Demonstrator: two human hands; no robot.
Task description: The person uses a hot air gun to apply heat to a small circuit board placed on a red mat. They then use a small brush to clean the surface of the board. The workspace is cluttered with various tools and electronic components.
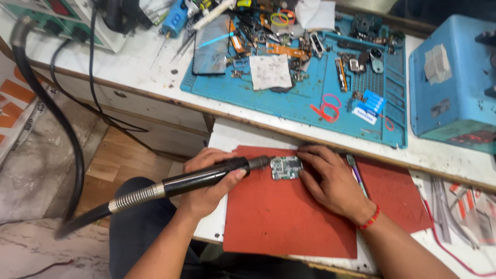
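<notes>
1. Grip first: the left hand (206,178) was clenched round the black handle of the hot-air wand (206,177), held low and nearly flat, nozzle tip just at the left edge of the board (285,168). The right hand (330,181) wasn't clenched on anything. Its fingers were spread flat, fingertips (306,155) pinning the board's right and top edges to the red mat (279,217).

2. The board sat near the mat's top edge, on the pull-out shelf below the bench (155,72). Good spot imo: the mat takes the heat, not the shelf.

3. To do this well I'd say keep the nozzle just off the board rather than resting on it, and keep it moving in small circles so no one chip cooks.

4. Those pinning fingers were really near the nozzle. I'd slide them toward the far corner, since the air stream pointed straight at them.

5. Tweezers (356,173) lay just beside the right hand on the mat, handy for lifting a part without letting go for long.

6. The hose (46,108) looped down by the left side; worth leaving it slack so it doesn't tug the wand off aim.

7. The blue mat (289,98) up on the bench was crowded with loose parts, so I'd leave everything there well apart from the hot air.
</notes>
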